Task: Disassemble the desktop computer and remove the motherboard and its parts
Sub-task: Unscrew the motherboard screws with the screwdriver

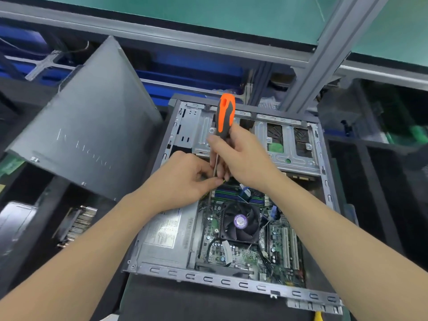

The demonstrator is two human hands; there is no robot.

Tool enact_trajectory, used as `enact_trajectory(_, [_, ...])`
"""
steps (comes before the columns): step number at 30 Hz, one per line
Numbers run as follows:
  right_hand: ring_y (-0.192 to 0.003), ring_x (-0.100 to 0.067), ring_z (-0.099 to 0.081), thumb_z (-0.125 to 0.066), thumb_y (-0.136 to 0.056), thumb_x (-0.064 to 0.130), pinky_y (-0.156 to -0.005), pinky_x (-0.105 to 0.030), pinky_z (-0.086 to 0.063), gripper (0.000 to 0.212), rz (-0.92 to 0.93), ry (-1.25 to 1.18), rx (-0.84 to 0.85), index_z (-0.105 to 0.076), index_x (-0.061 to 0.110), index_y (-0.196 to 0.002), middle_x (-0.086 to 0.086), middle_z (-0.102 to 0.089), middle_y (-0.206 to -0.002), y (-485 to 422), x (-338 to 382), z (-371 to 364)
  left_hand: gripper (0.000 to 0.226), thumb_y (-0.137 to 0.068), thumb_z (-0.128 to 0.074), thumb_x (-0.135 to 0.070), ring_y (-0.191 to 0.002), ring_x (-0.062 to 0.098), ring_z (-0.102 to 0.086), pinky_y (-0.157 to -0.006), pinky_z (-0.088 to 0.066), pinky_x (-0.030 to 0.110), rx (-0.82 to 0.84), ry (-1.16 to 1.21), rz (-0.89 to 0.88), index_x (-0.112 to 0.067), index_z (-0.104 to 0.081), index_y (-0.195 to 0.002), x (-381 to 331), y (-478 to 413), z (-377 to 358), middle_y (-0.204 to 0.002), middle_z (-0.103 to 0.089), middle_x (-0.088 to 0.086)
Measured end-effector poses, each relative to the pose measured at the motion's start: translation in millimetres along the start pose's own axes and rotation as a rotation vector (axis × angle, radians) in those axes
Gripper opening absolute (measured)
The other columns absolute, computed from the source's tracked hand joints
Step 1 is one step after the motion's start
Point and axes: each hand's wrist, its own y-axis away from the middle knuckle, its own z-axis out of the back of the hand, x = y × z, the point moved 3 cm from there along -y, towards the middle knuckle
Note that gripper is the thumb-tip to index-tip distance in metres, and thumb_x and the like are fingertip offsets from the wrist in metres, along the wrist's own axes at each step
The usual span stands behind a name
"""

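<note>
Orange-handled screwdriver [225,117] gripped by right hand [243,158] — left hand [185,179] pinching its shaft, above motherboard [243,253] in open case [231,282].

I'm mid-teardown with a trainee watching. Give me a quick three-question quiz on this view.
1. True or false: the right hand grips the screwdriver by its orange-and-black handle.
2. The removed side panel stands: A) left of the computer case, B) right of it, C) on top of it.
3. Which part sits left of the CPU fan inside the case?
Key: 1 true; 2 A; 3 the power supply.
</note>
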Motion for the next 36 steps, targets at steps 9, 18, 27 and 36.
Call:
enact_trajectory(9, [-0.045, -0.028, -0.063, -0.051, -0.104, 0.027, -0.04, -0.029, -0.045, 0.016, 0.01, -0.007, 0.013, -0.047, 0.016, -0.093, -0.012, -0.069, -0.071, -0.6, 3.4, 1.4, 0.028, -0.091, -0.075, -0.037, -0.043, 0.009, -0.04, -0.049, -0.034, 0.017, -0.026, 0.048, -0.013, -0.023, -0.072, -0.068, -0.5, 1.2, 1.6, -0.043, -0.046, -0.015])
enact_trajectory(18, [-0.058, -0.036, -0.065, -0.053, -0.105, 0.018, -0.053, -0.038, -0.053, 0.013, 0.037, -0.145, 0.25, -0.048, 0.006, -0.103, -0.025, -0.065, -0.086, 8.5, 12.7, 6.1, 0.041, -0.089, -0.078, -0.031, -0.043, 0.012, -0.028, -0.047, -0.021, 0.017, -0.02, 0.15, -0.109, -0.034, -0.059, -0.053, -0.1, 7.6, 6.1, -0.04, -0.031, -0.007])
enact_trajectory(27, [-0.08, -0.042, -0.065, -0.057, -0.097, -0.012, -0.078, -0.057, -0.054, 0.014, 0.197, -0.05, 0.864, -0.057, -0.014, -0.111, -0.019, -0.061, -0.097, 26.5, 75.3, 13.0, 0.02, -0.078, -0.091, -0.016, -0.085, 0.01, -0.076, -0.082, -0.061, 0.033, 0.314, 0.574, -0.229, -0.031, -0.078, -0.082, 3.9, 24.3, 12.0, -0.086, -0.076, -0.005])
enact_trajectory(36, [-0.071, -0.011, -0.062, -0.067, -0.09, 0.061, -0.061, -0.033, -0.048, 0.033, 0.244, 0.653, 0.347, -0.07, 0.028, -0.086, 0.008, -0.068, -0.077, 45.0, 145.9, 24.3, 0.037, -0.078, -0.087, -0.004, -0.076, 0.006, -0.074, -0.072, -0.052, 0.015, 0.408, 0.569, -0.008, 0.012, -0.055, -0.069, 0.0, 36.4, 9.5, -0.061, -0.067, -0.001])
